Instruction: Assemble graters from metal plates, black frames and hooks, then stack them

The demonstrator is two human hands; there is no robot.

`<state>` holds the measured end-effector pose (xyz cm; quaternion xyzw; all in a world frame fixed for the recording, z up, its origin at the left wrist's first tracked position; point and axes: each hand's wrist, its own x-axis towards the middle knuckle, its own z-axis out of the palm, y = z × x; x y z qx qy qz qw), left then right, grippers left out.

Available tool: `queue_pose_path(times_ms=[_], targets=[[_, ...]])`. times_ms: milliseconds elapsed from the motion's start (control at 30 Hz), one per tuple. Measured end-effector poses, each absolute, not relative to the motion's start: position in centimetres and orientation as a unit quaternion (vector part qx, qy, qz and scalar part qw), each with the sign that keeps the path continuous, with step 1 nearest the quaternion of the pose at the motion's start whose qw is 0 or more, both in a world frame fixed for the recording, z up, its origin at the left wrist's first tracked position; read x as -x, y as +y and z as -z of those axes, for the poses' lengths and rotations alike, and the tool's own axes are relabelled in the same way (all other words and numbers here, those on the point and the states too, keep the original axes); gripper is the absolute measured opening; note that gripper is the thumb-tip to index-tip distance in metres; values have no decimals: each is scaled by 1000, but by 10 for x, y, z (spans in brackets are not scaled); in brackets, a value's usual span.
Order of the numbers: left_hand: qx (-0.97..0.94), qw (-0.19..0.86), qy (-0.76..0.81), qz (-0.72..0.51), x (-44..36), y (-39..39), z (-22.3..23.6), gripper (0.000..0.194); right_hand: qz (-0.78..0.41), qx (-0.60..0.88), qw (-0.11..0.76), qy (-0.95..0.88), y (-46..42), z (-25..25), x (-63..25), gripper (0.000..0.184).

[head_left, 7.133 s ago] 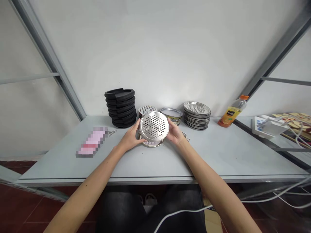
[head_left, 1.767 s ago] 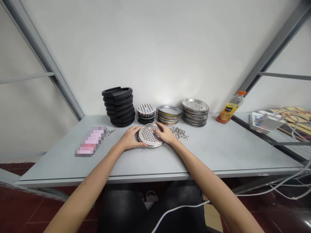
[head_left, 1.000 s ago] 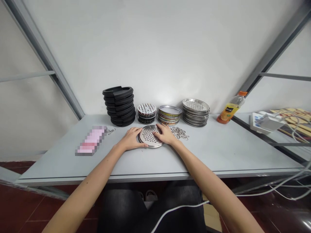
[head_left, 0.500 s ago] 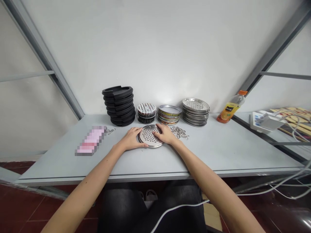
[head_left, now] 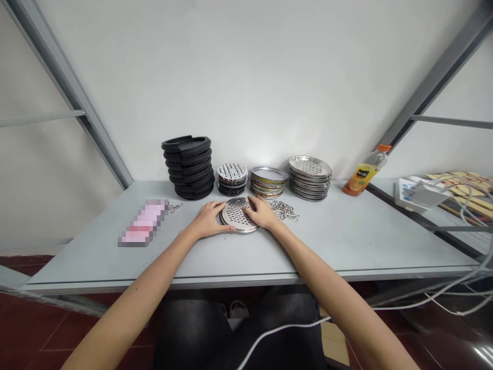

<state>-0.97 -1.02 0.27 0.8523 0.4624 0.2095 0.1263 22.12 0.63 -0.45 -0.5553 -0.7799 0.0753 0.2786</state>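
Note:
A round silvery plate with rows of holes (head_left: 235, 216) lies flat at the middle of the table, and a second rim seems to show beneath its edge. My left hand (head_left: 209, 220) is curved around its left side, thumb along the front rim. From the right, my right hand (head_left: 262, 211) grips the opposite side, with its thumb on the perforated face. Just beyond my right hand is a heap of small metal clips or chain pieces (head_left: 285, 210), partly covered by that hand.
Along the wall stand black ring-shaped bases (head_left: 191, 169), small perforated discs (head_left: 232, 173), shallow round lids (head_left: 268, 181) and rimmed perforated plates (head_left: 310, 180), all stacked. A drink bottle (head_left: 360, 180) leans at right, near a power strip (head_left: 412, 195). A blurred pink item (head_left: 144, 223) lies left.

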Motion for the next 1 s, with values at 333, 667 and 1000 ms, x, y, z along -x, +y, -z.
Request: queue_pose_path(times_ms=[333, 667, 1000], targets=[[-861, 119, 435, -237, 10, -8, -3, 102, -104, 526, 338, -773, 3, -1, -222, 38], [-845, 141, 451, -252, 12, -8, -1, 96, -94, 538, 279, -790, 3, 1, -220, 27], [-840, 151, 474, -217, 11, -9, -3, 103, -91, 537, 283, -789, 3, 3, -219, 27]])
